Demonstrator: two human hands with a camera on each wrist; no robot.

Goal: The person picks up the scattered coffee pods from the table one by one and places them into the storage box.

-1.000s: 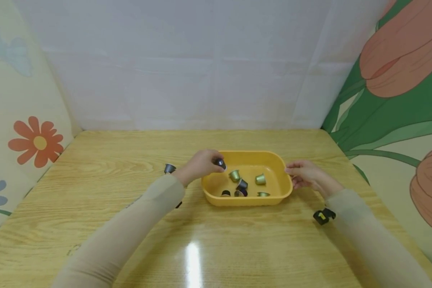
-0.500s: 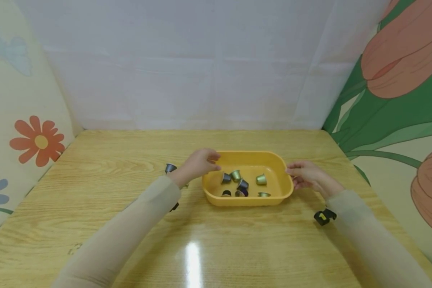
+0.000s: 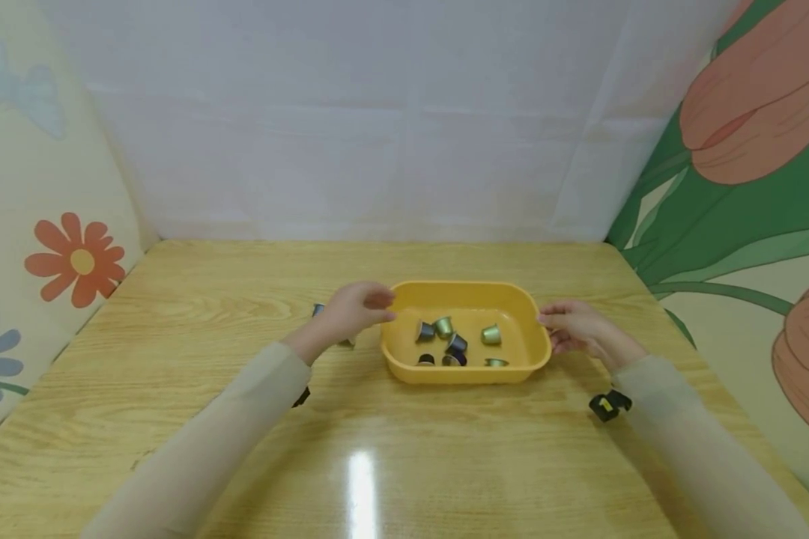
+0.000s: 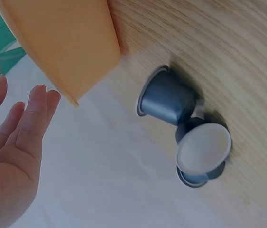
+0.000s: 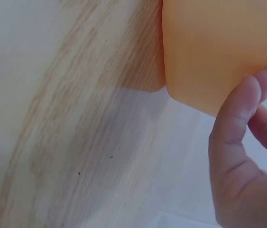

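A yellow plastic tub (image 3: pixel 465 376) stands on the wooden table. Inside lie several coffee capsules, among them a green one (image 3: pixel 491 335) and dark ones such as the one near the middle (image 3: pixel 455 344). My left hand (image 3: pixel 353 311) is just outside the tub's left end, fingers spread apart and holding nothing. Below it, in the left wrist view, a dark capsule (image 4: pixel 166 97) lies on its side beside another with a pale lid (image 4: pixel 203 148), partly covering a third. My right hand (image 3: pixel 576 327) grips the tub's right rim, fingertips against the outer wall (image 5: pixel 209 52).
The wooden table (image 3: pixel 256 262) ends at a white cloth backdrop (image 3: pixel 350 150). Flower-printed panels flank it on the left (image 3: pixel 74 165) and right (image 3: pixel 735 224). A black device (image 3: pixel 610 405) sits at the right cuff.
My left hand has let go of a dark capsule, which now lies in the tub's left part. The hand has moved left, out past the rim. The right hand stays put.
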